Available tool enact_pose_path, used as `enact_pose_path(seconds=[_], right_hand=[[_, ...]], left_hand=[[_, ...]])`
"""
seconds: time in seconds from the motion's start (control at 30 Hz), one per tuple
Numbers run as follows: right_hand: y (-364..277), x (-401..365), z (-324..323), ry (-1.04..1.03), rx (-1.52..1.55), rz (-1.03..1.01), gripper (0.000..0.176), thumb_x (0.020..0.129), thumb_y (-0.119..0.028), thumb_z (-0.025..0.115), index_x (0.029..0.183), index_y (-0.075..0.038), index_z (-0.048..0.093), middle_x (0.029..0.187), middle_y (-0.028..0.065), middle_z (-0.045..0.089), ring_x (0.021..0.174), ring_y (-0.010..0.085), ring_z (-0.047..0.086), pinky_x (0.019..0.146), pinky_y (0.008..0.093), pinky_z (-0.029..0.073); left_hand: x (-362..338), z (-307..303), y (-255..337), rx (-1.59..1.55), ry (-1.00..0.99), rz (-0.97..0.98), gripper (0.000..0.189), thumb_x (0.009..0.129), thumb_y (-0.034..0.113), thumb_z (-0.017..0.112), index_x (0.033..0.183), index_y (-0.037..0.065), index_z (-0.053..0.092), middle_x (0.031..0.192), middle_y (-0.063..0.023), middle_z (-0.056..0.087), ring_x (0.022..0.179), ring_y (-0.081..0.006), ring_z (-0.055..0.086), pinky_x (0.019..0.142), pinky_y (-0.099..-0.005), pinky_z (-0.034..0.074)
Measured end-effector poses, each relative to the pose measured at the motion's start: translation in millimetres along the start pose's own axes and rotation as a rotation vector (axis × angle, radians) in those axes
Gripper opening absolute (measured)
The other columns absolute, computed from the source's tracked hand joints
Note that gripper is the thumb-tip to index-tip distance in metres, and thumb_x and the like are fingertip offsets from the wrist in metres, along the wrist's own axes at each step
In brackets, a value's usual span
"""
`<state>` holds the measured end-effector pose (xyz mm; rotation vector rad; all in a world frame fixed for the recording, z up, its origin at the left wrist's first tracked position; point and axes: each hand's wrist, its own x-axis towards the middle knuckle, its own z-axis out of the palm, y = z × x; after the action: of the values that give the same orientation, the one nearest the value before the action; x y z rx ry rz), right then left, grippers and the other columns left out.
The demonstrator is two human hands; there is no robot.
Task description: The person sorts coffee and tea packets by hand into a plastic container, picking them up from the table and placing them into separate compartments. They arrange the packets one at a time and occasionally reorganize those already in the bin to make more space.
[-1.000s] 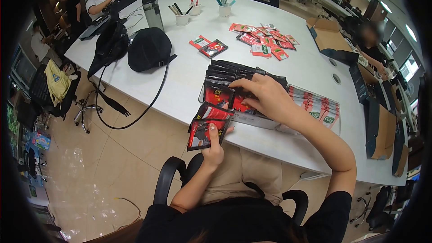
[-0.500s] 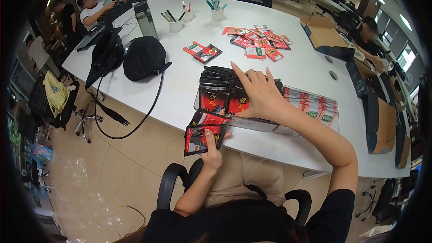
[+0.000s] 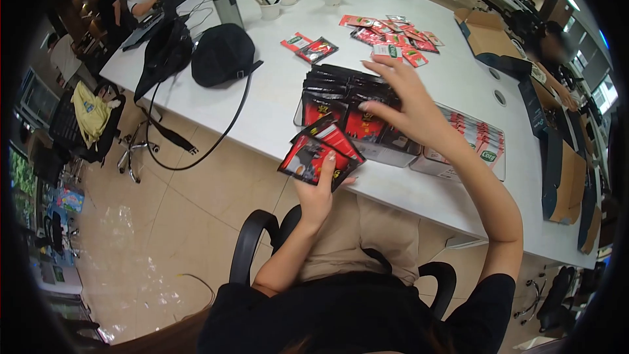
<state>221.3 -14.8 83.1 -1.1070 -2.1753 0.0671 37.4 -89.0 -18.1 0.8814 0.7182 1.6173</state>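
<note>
Centre frame: left hand (image 3: 318, 193) grips thin red-and-black foil sachets (image 3: 319, 154), likely light and slippery, best pinched at edges. Right hand (image 3: 409, 108), fingers spread, holds nothing.

You wear a black short-sleeved top (image 3: 341, 318), and its sleeves (image 3: 491, 298) end above the elbows, so both forearms are bare down to your left hand (image 3: 318, 193) and right hand (image 3: 409, 108). Your trousers (image 3: 357, 239) are plain beige. The thumbnail on your left hand looks pale, though it is too small to tell more.
</note>
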Motion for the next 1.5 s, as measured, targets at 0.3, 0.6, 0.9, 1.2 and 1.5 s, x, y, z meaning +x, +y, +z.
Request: enact_pose_path(seconds=[0.3, 0.6, 0.9, 1.2, 1.5], right_hand=[[-52, -12, -15, -0.112, 0.25, 0.115, 0.024, 0.081, -0.018, 0.07, 0.098, -0.001, 0.067, 0.081, 0.0088, 0.066, 0.075, 0.0209, 0.058, 0.069, 0.0325, 0.047], [-54, -29, -35, 0.065, 0.36, 0.225, 0.013, 0.077, -0.002, 0.07, 0.089, 0.001, 0.065, 0.083, 0.0071, 0.066, 0.071, 0.0146, 0.061, 0.06, 0.0254, 0.046], [-49, -80, -24, -0.027, -0.045, -0.321, 0.036, 0.06, 0.004, 0.067, 0.094, -0.003, 0.067, 0.11, 0.0132, 0.064, 0.091, 0.0298, 0.063, 0.074, 0.0356, 0.053], [-52, -66, -34, 0.08, 0.18, 0.128, 0.065, 0.064, -0.013, 0.082, 0.123, -0.007, 0.057, 0.114, 0.0116, 0.06, 0.097, 0.0201, 0.057, 0.071, 0.0294, 0.047], [-61, -87, -10, -0.068, 0.3, 0.36, 0.024, 0.074, -0.015, 0.08, 0.079, -0.003, 0.06, 0.074, -0.0026, 0.055, 0.061, 0.0059, 0.046, 0.051, 0.0216, 0.034]], left_hand=[[-6, 13, -1, -0.028, -0.125, -0.074, 0.029, 0.095, 0.01, 0.055, 0.117, -0.006, 0.047, 0.105, -0.0136, 0.06, 0.086, -0.0204, 0.067, 0.058, -0.0325, 0.063], [-13, 12, 1, -0.12, -0.259, -0.12, 0.046, 0.103, 0.027, 0.036, 0.139, -0.002, 0.033, 0.131, -0.0167, 0.049, 0.109, -0.0246, 0.06, 0.079, -0.0372, 0.059], [-19, 15, 11, -0.266, -0.214, -0.355, 0.041, 0.1, 0.017, 0.045, 0.136, -0.002, 0.035, 0.12, -0.0169, 0.057, 0.102, -0.0241, 0.064, 0.08, -0.038, 0.059], [-21, 12, 4, 0.058, -0.39, -0.118, 0.037, 0.096, 0.002, 0.05, 0.131, -0.005, 0.041, 0.117, -0.0139, 0.058, 0.102, -0.02, 0.062, 0.08, -0.034, 0.059], [-32, 9, -11, -0.067, -0.221, -0.106, 0.025, 0.095, 0.004, 0.053, 0.117, -0.007, 0.052, 0.111, -0.0132, 0.061, 0.097, -0.0209, 0.063, 0.081, -0.0379, 0.058]])
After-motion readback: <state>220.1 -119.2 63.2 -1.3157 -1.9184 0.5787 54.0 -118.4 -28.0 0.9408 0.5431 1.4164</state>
